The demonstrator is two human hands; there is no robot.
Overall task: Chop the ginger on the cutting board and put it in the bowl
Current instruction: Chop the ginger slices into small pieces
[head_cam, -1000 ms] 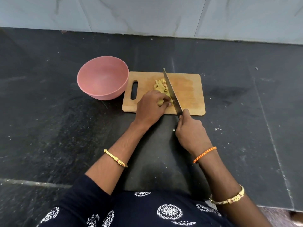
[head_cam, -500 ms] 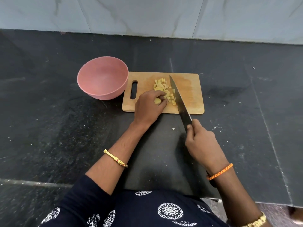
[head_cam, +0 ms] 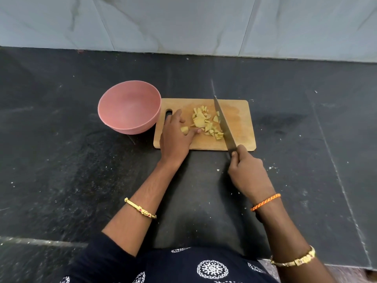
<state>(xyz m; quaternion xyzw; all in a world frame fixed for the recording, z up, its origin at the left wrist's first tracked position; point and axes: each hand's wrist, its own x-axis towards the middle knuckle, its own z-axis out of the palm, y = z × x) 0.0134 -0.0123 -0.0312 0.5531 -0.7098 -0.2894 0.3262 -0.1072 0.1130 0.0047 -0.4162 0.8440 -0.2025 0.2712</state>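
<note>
Many ginger pieces lie mid-cutting board, right of the empty pink bowl. Our left hand rests loosely open beside them; our right hand grips the knife. Chopping looks nearly finished; next we gather and transfer.

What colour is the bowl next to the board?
The bowl is pink, seen in the head view.

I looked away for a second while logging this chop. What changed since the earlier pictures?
The left hand let go of the ginger and opened, drawing left. The right hand set the knife along the pile's right side. Bowl and cutting board stayed put.
</note>
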